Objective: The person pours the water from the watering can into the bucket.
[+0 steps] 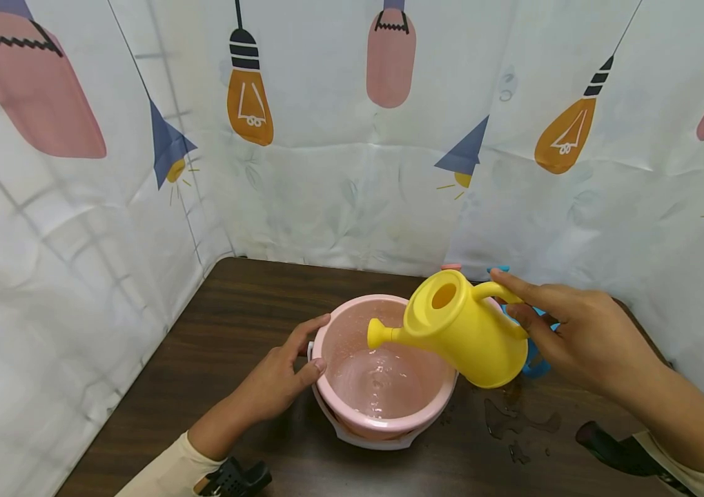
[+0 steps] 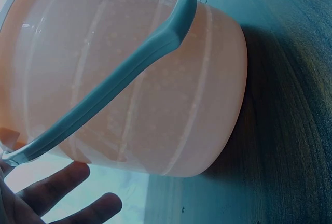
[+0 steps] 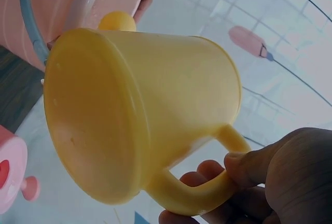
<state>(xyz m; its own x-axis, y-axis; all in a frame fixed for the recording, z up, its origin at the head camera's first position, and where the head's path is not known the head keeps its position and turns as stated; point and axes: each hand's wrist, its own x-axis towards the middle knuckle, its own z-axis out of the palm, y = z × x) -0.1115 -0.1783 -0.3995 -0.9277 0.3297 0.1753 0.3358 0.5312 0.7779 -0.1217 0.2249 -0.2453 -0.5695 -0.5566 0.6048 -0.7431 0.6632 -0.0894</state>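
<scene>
A pink bucket [image 1: 383, 414] with shallow water at its bottom stands on the dark table. My left hand [image 1: 277, 373] holds its left rim, thumb over the edge and fingers along the outside. The bucket's pale handle [image 2: 119, 79] hangs down against its outer wall in the left wrist view. My right hand [image 1: 582, 331] grips the handle of a yellow watering can [image 1: 482, 338], held raised at the bucket's right side. The can tilts to the left, its spout head over the bucket's opening. In the right wrist view the can's round base [image 3: 93, 115] faces the camera.
Partly hidden behind the yellow can is a blue object [image 1: 536, 366]. A pink piece [image 3: 10, 172] with a round knob shows in the right wrist view. Spilled water [image 1: 516, 421] lies on the table [image 1: 234, 310] right of the bucket. Patterned cloth [image 1: 339, 200] hangs around the table.
</scene>
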